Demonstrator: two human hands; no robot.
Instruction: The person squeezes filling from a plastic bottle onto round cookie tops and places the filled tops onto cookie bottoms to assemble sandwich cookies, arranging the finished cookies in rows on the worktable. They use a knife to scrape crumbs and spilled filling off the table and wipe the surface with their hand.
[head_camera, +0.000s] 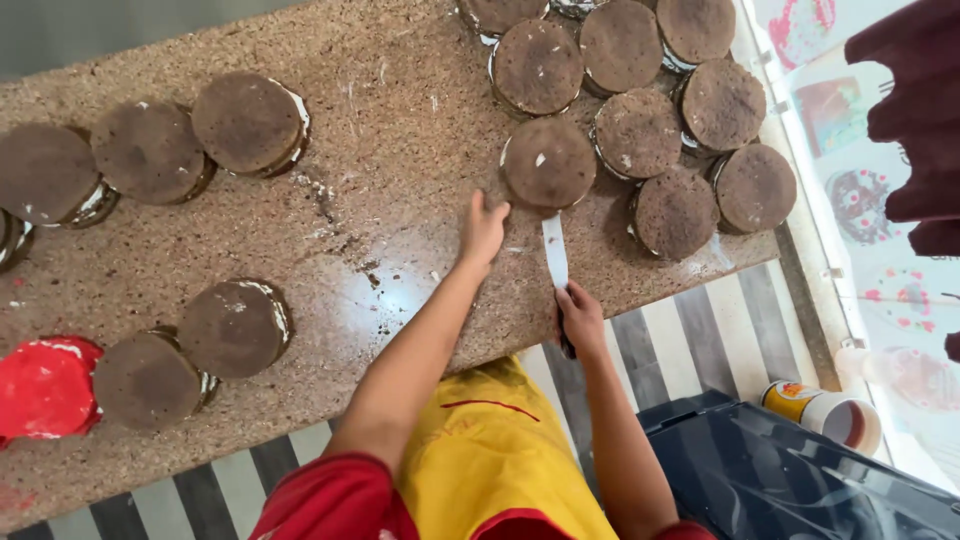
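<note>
My left hand (482, 230) reaches over the speckled stone counter (390, 150) and touches the near edge of a round chocolate cake (548, 162) with white cream showing at its rim. My right hand (580, 318) grips the dark handle of a palette knife (554, 250). The knife's white-smeared flat blade points toward that cake and slips under its near side. Behind it lies a cluster of several similar brown round cakes (640, 130).
More round cakes sit at the far left (148, 150) and the near left (232, 328). A red cream-smeared bag (45, 385) lies at the left edge. A dark bin (800, 480) and a paper cup (825, 408) stand on the striped floor. A person's dark sleeve (915, 110) is at right.
</note>
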